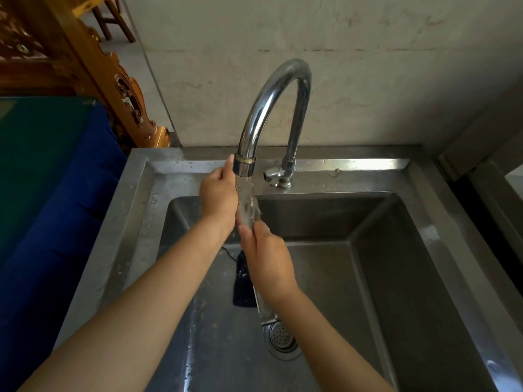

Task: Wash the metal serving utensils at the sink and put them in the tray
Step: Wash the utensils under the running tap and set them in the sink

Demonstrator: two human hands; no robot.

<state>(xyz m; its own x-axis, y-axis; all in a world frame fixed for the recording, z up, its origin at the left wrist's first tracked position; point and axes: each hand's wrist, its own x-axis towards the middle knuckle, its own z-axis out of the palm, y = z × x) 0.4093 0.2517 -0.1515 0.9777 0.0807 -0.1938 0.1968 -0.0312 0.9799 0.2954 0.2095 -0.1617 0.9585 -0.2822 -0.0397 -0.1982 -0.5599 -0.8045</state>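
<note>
A long metal serving utensil [249,210] stands nearly upright under the running water of the chrome tap [271,108], above the steel sink [396,250]. My right hand [268,261] grips its lower shaft, and the handle end [264,309] sticks out below the hand toward the drain. My left hand [219,196] presses against the upper part from the left, fingers reaching up to the spout. Whether the left hand grips or only rubs it I cannot tell. No tray is in view.
A dark flat object [243,281] lies on the sink floor behind my right hand. The round drain strainer [281,339] sits in the basin. A blue and green surface [42,179] lies left of the sink; a carved wooden frame [113,80] stands behind it.
</note>
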